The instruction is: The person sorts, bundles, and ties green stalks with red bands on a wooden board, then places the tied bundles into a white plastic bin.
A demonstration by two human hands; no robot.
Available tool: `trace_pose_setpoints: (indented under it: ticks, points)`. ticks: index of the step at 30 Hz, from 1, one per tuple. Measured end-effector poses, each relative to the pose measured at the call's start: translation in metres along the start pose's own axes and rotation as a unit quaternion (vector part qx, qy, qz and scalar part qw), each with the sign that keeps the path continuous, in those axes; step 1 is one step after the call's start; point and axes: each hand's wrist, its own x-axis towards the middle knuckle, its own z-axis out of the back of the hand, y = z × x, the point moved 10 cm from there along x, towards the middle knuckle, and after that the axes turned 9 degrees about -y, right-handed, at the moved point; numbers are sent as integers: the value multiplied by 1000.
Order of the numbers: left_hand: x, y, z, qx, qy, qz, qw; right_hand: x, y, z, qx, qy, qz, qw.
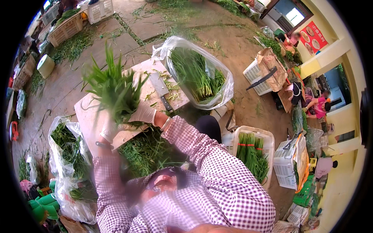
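A bunch of long green leafy stems (pixel 116 89) stands tilted over a pale cutting board (pixel 86 126), its leaf tips pointing away from me and blurred. White-gloved, my left hand (pixel 110 131) is closed around the bunch's lower near end. My right hand (pixel 144 114), also gloved in white, grips the same bunch from its right side; leaves hide some of the fingers. On the board's right part lies a cleaver (pixel 159 85) with a dark handle, among cut stem scraps. Beyond it, an opened clear plastic bag (pixel 229 83) holds trimmed green stems (pixel 198 73).
Loose greens (pixel 149 153) lie piled between my arms. At right, a white basket (pixel 271 141) holds green bundles (pixel 252 155) tied with red bands. A bag of greens (pixel 66 143) stands at left. Farther right are white crates (pixel 285 169) and other people (pixel 320 106) along the wall.
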Motion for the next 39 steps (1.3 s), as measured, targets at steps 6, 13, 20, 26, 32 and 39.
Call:
trace_pose_setpoints:
  ticks: [6,13,20,26,32,39]
  points:
    - [3,-1,4,-372,-152,169,900,15,33,28,269,24,-164,949]
    - [25,-39,-16,-529,-155,237,800,24,31,24,265,77,-93,957]
    - [43,-49,-24,-397,41,143,906,48,-2,4,249,-57,-202,946]
    - [40,-52,-1,-32,-102,2,994,53,-11,6,85,-106,-74,988]
    - [19,-92,21,125,-147,-25,981,59,-12,14,70,-62,-205,974]
    - [-53,5,70,-180,-379,88,903,26,-59,36,-79,-170,-140,972]
